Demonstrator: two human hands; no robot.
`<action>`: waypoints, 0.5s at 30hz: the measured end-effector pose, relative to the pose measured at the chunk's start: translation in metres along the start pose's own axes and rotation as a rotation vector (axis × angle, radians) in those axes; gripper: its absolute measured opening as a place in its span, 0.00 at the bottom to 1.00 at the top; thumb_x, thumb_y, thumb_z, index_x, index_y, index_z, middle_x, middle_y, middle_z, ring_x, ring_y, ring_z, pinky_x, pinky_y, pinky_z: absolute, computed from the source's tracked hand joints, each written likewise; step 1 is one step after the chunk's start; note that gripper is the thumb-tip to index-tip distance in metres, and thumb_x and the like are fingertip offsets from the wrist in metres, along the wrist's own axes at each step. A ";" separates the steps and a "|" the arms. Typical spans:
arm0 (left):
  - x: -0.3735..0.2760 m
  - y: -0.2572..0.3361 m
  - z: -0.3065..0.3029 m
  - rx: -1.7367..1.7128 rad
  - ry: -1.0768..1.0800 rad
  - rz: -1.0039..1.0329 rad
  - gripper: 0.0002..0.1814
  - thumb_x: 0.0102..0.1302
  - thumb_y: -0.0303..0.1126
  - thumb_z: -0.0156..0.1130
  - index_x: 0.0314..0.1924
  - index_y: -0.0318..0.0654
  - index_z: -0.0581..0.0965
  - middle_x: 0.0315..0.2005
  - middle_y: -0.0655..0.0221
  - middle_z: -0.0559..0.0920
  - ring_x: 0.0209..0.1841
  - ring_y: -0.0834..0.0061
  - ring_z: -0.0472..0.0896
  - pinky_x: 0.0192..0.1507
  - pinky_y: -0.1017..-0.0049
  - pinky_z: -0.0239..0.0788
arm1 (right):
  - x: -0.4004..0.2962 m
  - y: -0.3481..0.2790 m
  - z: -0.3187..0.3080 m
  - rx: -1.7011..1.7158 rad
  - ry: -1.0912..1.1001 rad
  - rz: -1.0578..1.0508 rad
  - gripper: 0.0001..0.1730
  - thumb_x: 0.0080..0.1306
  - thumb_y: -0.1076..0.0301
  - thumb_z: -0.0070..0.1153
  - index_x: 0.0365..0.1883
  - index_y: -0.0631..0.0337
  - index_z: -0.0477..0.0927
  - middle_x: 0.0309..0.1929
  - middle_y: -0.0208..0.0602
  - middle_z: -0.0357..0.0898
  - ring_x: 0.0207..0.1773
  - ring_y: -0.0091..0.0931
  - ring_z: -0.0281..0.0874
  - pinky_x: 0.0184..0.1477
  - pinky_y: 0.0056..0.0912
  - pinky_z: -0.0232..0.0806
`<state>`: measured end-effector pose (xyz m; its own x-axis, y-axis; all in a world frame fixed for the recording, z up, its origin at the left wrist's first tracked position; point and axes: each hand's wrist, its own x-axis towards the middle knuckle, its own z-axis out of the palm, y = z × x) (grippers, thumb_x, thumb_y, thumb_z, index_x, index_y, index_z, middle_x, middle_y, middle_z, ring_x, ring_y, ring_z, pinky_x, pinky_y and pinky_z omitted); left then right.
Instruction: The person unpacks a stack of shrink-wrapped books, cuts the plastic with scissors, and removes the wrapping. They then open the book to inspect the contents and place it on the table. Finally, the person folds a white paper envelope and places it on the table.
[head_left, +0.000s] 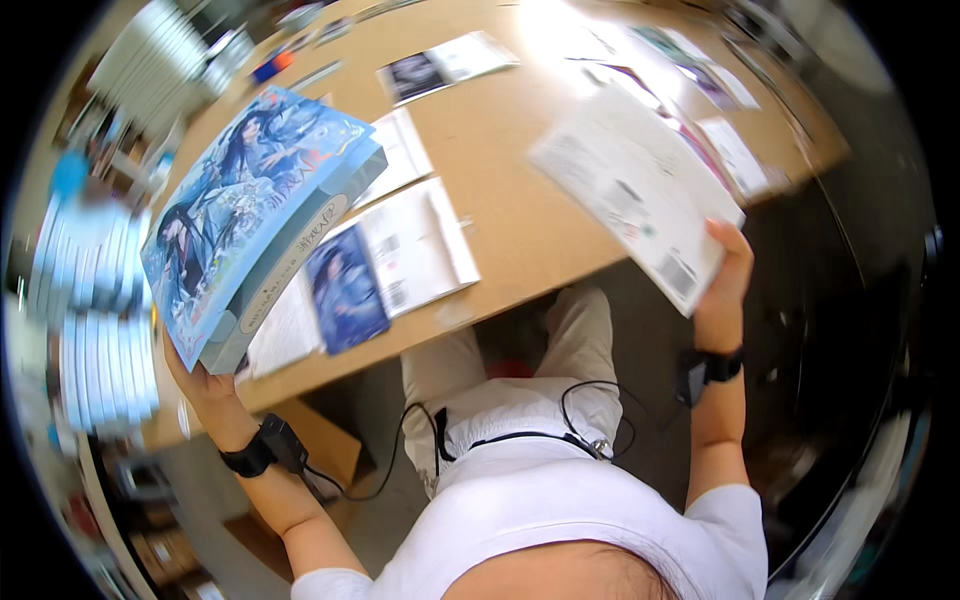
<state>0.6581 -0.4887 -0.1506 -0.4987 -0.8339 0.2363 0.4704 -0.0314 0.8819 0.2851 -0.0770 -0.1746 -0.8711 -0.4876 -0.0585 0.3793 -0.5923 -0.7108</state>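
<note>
My left hand (199, 379) grips the lower end of a blue illustrated box (247, 187), tilted up over the left part of the table, its pale spine facing me. On the right, my right hand (726, 262) holds a flat white printed packet (637, 187) by its near corner, above the table's front edge; its face bears writing and a barcode. Between the hands, a blue illustrated card (347, 289) lies at the table's near edge beside a white printed packet (416, 247). My left fingers are mostly hidden by the box.
Stacks of light blue boxes (109, 371) stand at the left. White stacked items (154, 60) are at the far left. On the wooden table (510, 142), a dark picture packet (416, 75) lies towards the back and more printed packets (731, 154) at the right. Cables hang from the wrist devices.
</note>
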 end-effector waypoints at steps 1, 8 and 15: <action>-0.024 0.014 -0.030 0.095 0.155 0.064 0.22 0.68 0.38 0.42 0.55 0.31 0.68 0.52 0.55 0.73 0.51 0.62 0.75 0.54 0.63 0.68 | 0.000 0.001 -0.001 -0.040 0.090 -0.015 0.23 0.52 0.69 0.51 0.47 0.71 0.71 0.40 0.44 0.77 0.41 0.35 0.77 0.46 0.31 0.70; -0.233 0.046 -0.138 -0.320 0.555 0.176 0.21 0.66 0.39 0.46 0.54 0.31 0.69 0.52 0.57 0.74 0.53 0.59 0.73 0.56 0.59 0.64 | 0.022 -0.001 -0.077 -0.294 -0.044 -0.146 0.22 0.60 0.65 0.50 0.50 0.70 0.67 0.52 0.47 0.66 0.49 0.35 0.67 0.54 0.36 0.62; -0.415 0.028 -0.187 -0.250 1.372 0.179 0.21 0.67 0.38 0.47 0.55 0.31 0.68 0.53 0.58 0.73 0.55 0.60 0.72 0.56 0.59 0.66 | 0.073 -0.006 -0.084 -0.382 -0.224 -0.127 0.23 0.58 0.75 0.53 0.51 0.73 0.65 0.44 0.51 0.69 0.46 0.35 0.69 0.52 0.36 0.66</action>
<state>1.0146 -0.2465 -0.3008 0.6104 -0.6992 -0.3723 0.6388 0.1565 0.7533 0.1930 -0.0555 -0.2331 -0.7983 -0.5780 0.1693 0.0945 -0.3978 -0.9126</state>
